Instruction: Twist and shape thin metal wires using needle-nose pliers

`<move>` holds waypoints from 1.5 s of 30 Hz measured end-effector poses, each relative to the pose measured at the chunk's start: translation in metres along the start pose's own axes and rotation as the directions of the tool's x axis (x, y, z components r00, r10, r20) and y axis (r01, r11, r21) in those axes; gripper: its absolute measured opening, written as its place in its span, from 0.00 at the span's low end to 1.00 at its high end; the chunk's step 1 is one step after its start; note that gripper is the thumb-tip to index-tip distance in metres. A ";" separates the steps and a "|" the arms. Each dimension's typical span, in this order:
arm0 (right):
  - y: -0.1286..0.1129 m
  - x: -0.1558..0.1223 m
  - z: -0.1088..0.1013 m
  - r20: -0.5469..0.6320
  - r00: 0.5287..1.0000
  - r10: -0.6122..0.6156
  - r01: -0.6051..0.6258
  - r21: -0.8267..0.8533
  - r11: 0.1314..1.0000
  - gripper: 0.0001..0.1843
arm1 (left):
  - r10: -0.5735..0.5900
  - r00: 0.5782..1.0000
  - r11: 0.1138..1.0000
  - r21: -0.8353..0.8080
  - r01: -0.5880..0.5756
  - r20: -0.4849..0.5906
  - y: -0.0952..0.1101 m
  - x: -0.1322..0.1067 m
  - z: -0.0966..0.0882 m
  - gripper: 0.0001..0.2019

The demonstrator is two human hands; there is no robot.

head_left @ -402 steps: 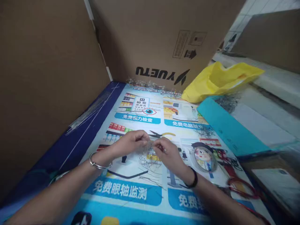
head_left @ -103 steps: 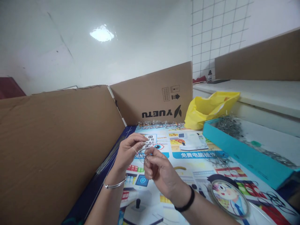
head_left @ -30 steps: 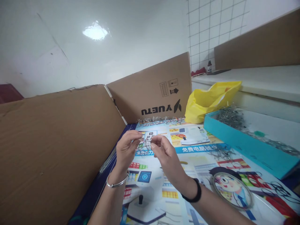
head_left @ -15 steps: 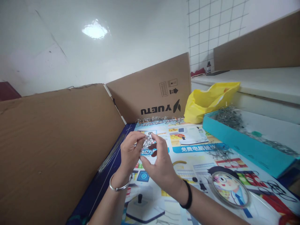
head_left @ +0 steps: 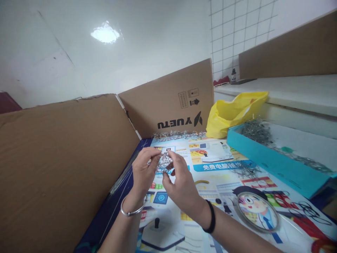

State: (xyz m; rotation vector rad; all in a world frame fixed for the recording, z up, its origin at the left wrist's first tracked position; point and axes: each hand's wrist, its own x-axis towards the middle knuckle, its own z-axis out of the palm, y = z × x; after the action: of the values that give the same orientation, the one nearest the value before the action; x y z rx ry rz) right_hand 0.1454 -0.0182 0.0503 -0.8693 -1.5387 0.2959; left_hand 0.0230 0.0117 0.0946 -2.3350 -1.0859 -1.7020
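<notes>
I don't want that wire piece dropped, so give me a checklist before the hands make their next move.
1. Left hand pinching the wire piece: ok.
2. Right hand gripping it too: cannot tell; thumb and index finger stand apart.
3. Teal box open at the top: ok, loose wire inside.
4. Yellow bag standing open: ok.
5. Yellow-handled tool in full view: not ok, only a curved handle shows.

Single head-worn view from close behind the left hand [head_left: 143, 172] and right hand [head_left: 183, 184], forward and down toward a cardboard panel [head_left: 155, 103].
</notes>
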 end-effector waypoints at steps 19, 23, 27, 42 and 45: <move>0.016 0.008 0.000 0.196 0.906 0.375 -0.414 0.229 0.881 0.32 | -0.251 0.932 0.965 -0.011 0.263 0.263 -0.011 0.003 -0.001 0.03; 0.031 0.007 -0.001 0.252 0.823 0.509 -0.556 0.173 0.813 0.33 | -0.312 0.874 0.948 0.066 0.311 0.373 -0.017 0.003 0.000 0.06; 0.039 0.006 -0.001 0.421 0.692 0.586 -0.710 0.246 0.660 0.30 | -0.350 0.836 0.936 0.128 0.327 0.422 -0.024 -0.001 -0.001 0.08; 0.044 -0.022 0.012 0.512 0.575 0.638 -0.818 0.355 0.453 0.09 | -0.426 0.735 0.893 0.374 0.249 0.527 -0.024 -0.009 -0.004 0.08; 0.044 -0.024 0.009 0.548 0.565 0.617 -0.825 0.358 0.437 0.08 | -0.413 0.726 0.904 0.342 0.256 0.549 -0.026 -0.009 -0.005 0.07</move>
State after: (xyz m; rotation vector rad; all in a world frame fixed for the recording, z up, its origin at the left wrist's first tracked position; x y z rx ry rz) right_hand 0.1507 -0.0015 0.0025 -0.9663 -1.1290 1.5901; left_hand 0.0029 0.0239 0.0799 -2.7022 -1.7999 -0.7562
